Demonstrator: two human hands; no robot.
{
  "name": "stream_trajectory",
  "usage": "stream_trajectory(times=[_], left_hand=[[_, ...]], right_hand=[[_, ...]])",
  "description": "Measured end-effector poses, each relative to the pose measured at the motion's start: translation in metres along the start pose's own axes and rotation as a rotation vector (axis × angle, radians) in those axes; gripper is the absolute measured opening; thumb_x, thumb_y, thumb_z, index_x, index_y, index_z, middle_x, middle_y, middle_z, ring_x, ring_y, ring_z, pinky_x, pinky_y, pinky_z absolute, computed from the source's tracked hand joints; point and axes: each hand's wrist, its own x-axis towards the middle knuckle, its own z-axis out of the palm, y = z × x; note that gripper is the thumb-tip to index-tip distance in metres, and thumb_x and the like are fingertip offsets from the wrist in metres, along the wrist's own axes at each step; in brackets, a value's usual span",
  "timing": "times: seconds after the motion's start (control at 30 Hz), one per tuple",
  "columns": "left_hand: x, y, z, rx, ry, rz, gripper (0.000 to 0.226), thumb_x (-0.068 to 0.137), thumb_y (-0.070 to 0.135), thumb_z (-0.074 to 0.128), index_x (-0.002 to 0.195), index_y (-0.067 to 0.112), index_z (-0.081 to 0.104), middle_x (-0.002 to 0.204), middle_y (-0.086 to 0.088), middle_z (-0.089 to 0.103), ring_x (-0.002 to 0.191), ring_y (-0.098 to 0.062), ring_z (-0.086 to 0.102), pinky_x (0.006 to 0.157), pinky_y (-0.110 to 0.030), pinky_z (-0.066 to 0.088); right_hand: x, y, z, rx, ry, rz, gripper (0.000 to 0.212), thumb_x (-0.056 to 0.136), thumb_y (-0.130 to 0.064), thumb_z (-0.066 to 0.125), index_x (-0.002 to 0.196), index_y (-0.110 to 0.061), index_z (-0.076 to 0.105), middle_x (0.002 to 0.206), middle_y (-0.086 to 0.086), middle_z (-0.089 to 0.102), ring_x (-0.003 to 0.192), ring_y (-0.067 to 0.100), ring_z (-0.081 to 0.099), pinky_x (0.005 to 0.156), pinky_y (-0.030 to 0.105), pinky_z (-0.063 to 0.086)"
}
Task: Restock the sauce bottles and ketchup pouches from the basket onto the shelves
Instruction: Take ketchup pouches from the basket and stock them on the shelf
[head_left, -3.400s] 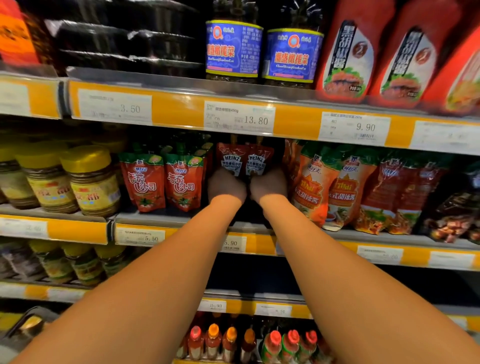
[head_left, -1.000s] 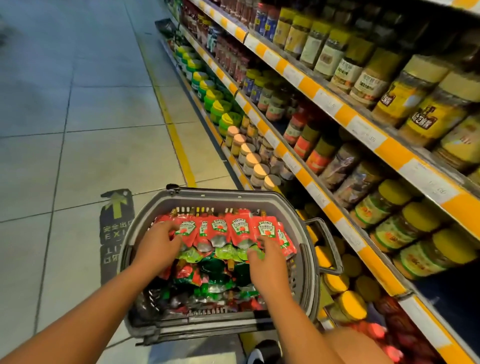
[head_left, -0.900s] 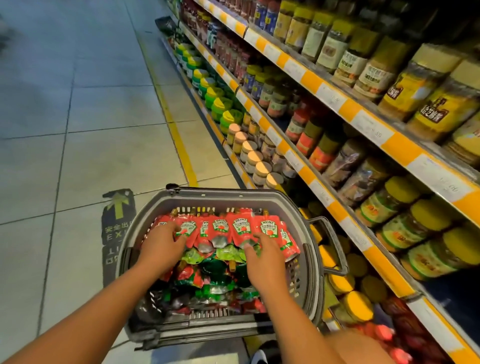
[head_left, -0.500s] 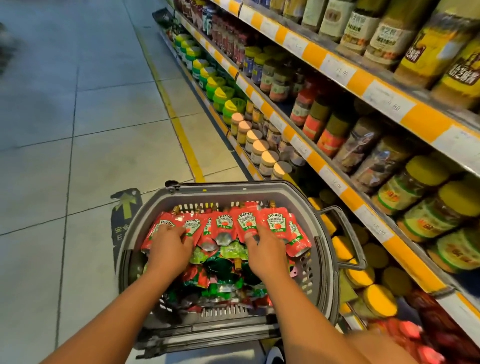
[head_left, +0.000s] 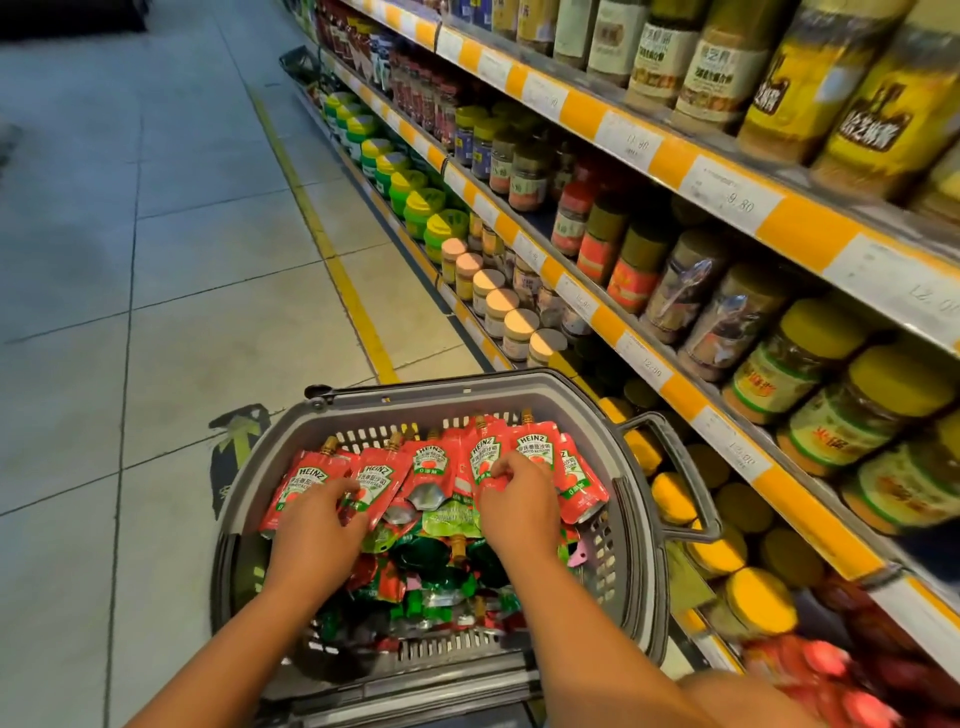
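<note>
Grey basket (head_left: 631, 519) on tiled floor (head_left: 156, 312) beside shelves (head_left: 644, 364); both hands' fingers pinching ketchup pouches (head_left: 431, 467)

One basket (head_left: 631, 551) — five red Heinz pouches (head_left: 431, 467) — two hands (head_left: 317, 535).

Your red Heinz ketchup pouches (head_left: 431, 473) lie fanned in a row along the 12 o'clock side of the grey basket (head_left: 636, 566), spouts pointing away from you. Beneath them, toward 6 o'clock, more red and green pouches (head_left: 426, 577) sit jumbled.

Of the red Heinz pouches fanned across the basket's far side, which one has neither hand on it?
The middle pouch, bare between the left hand and right hand; its neighbours are touched or covered.
</note>
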Motion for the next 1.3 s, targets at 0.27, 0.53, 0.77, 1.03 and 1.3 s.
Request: stream_trajectory(times=[0.27, 0.53, 0.77, 1.03, 1.3], left_hand=[[-0.001, 0.006, -0.007, -0.152, -0.127, -0.057, 0.079, 0.068, 0.013, 0.092, 0.126, 0.043, 0.046, 0.119, 0.001, 0.056, 0.099, -0.019, 0.065, 0.069, -0.037, 0.061], [-0.011, 0.009, -0.006, -0.465, -0.157, -0.254, 0.079, 0.072, 0.002, 0.090, 0.141, 0.009, 0.051, 0.108, -0.007, 0.071, 0.090, -0.023, 0.072, 0.071, -0.035, 0.057], [-0.027, 0.024, -0.019, -0.625, -0.099, -0.283, 0.055, 0.071, -0.005, 0.087, 0.116, 0.013, 0.061, 0.106, -0.012, 0.072, 0.089, -0.030, 0.073, 0.071, -0.041, 0.057], [-0.052, 0.049, -0.036, -0.822, -0.132, -0.211, 0.053, 0.075, 0.008, 0.089, 0.115, 0.022, 0.058, 0.103, -0.009, 0.078, 0.090, -0.031, 0.077, 0.091, -0.057, 0.058], [-0.079, 0.086, -0.069, -1.031, -0.168, -0.126, 0.037, 0.088, 0.000, 0.074, 0.119, 0.010, 0.057, 0.106, -0.018, 0.074, 0.092, -0.042, 0.074, 0.079, -0.047, 0.060]], right_hand=[[-0.007, -0.010, -0.018, 0.333, -0.007, 0.171, 0.029, 0.078, 0.003, 0.061, 0.084, -0.019, 0.044, 0.091, 0.001, 0.049, 0.063, 0.016, 0.041, 0.052, 0.027, 0.033], [-0.014, -0.007, -0.049, 0.809, -0.153, 0.420, 0.012, 0.083, 0.007, 0.060, 0.085, -0.004, 0.056, 0.076, 0.013, 0.062, 0.055, 0.020, 0.055, 0.053, 0.032, 0.048], [-0.033, -0.006, -0.068, 0.942, -0.295, 0.487, 0.036, 0.082, 0.007, 0.062, 0.115, -0.007, 0.063, 0.083, 0.011, 0.067, 0.091, 0.027, 0.063, 0.092, 0.053, 0.058], [-0.069, -0.015, -0.094, 0.985, -0.406, 0.385, 0.063, 0.084, 0.014, 0.060, 0.137, -0.019, 0.057, 0.120, 0.013, 0.061, 0.094, 0.023, 0.059, 0.084, 0.043, 0.057], [-0.098, -0.010, -0.124, 1.046, -0.434, 0.311, 0.040, 0.083, 0.016, 0.059, 0.114, -0.008, 0.067, 0.116, 0.020, 0.070, 0.109, 0.038, 0.066, 0.088, 0.048, 0.061]])
